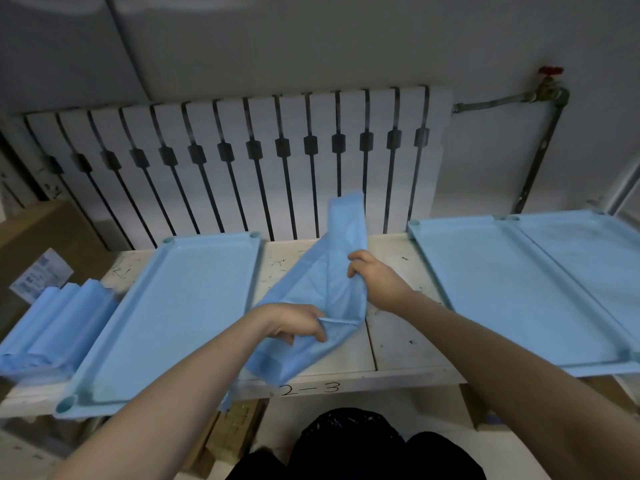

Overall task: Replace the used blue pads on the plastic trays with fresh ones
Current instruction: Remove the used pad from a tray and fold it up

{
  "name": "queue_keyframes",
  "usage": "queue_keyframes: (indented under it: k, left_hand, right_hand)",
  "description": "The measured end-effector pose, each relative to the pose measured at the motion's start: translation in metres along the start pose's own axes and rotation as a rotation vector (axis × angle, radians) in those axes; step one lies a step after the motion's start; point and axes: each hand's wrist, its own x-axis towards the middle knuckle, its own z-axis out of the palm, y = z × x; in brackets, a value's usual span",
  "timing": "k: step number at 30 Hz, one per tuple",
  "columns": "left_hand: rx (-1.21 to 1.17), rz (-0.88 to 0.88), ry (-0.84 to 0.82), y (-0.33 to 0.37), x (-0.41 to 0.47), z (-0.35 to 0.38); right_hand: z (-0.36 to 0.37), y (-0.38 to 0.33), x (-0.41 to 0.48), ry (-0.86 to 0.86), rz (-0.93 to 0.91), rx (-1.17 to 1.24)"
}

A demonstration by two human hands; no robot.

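Left hand, right hand on blue pad

Probably a workroom or storeroom: marked bench, wall radiator, cardboard boxes.

Bare forearms, black clothing lower down.

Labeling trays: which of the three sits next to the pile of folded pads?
The left tray: the pile of folded pads lies along its left rim. The middle tray and right tray lie side by side, well away.
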Motion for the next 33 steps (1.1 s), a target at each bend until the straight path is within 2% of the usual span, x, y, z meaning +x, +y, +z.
queue_keyframes:
  k: [2, 4, 6, 7, 9, 12, 14, 16, 19, 27, 29, 31, 32, 33]
  left_hand:
    - [-0.031, 0.040, -0.013, 0.005, 0.004, 0.010]
    - [-0.176, 0.080, -0.106, 0.008, 0.008, 0.017]
    - [-0.307, 0.109, -0.207, 0.010, 0.009, 0.018]
    - [-0.302, 0.113, -0.198, 0.010, 0.011, 0.016]
    - [-0.173, 0.108, -0.013, 0.006, 0.021, 0.010]
    - [0.049, 0.052, 0.470, -0.009, 0.039, -0.003]
    - [0.108, -0.058, 0.573, -0.021, 0.045, -0.008]
    - [0.167, -0.185, 0.553, -0.030, 0.050, -0.008]
    - [0.230, -0.282, 0.509, -0.039, 0.055, -0.002]
    - [0.309, -0.166, 0.466, -0.039, 0.068, -0.006]
    - [0.391, -0.206, 0.310, -0.031, 0.065, -0.010]
    - [0.409, -0.285, 0.061, -0.019, 0.059, -0.014]
    - [0.393, -0.329, -0.021, -0.015, 0.056, -0.017]
    - [0.374, -0.351, -0.032, -0.013, 0.055, -0.020]
  right_hand:
    - [0.003, 0.023, -0.004, -0.173, 0.167, -0.063]
    - [0.004, 0.044, -0.012, -0.371, 0.239, -0.153]
    - [0.002, 0.058, -0.021, -0.453, 0.276, -0.246]
    - [0.000, 0.060, -0.023, -0.459, 0.307, -0.303]
    - [-0.004, 0.056, -0.025, -0.391, 0.392, -0.400]
    - [0.001, 0.036, -0.020, -0.245, 0.425, -0.380]
    - [0.015, 0.025, -0.017, -0.252, 0.367, -0.282]
    - [0.030, 0.020, -0.018, -0.329, 0.350, -0.205]
    - [0.042, 0.019, -0.019, -0.389, 0.372, -0.226]
    - [0.049, 0.024, -0.002, -0.447, 0.324, -0.146]
    - [0.048, 0.023, 0.001, -0.430, 0.289, -0.071]
    - [0.045, 0.021, 0.002, -0.387, 0.265, -0.029]
    - [0.044, 0.019, 0.003, -0.355, 0.262, -0.061]
    - [0.043, 0.017, 0.004, -0.319, 0.267, -0.115]
